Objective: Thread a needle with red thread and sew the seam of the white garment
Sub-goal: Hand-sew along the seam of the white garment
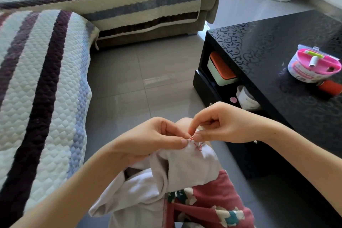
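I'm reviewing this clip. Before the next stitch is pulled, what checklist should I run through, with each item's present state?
1. Left hand pinches the white garment at the seam edge: ok.
2. Red thread passes through the fabric there: ok.
3. Right hand pinches at the stitches: ok.
4. Needle visible and held: cannot tell, too small.
5. Thread free of knots: cannot tell.
6. Sewing kit sits on the black table, apart from both hands: ok.
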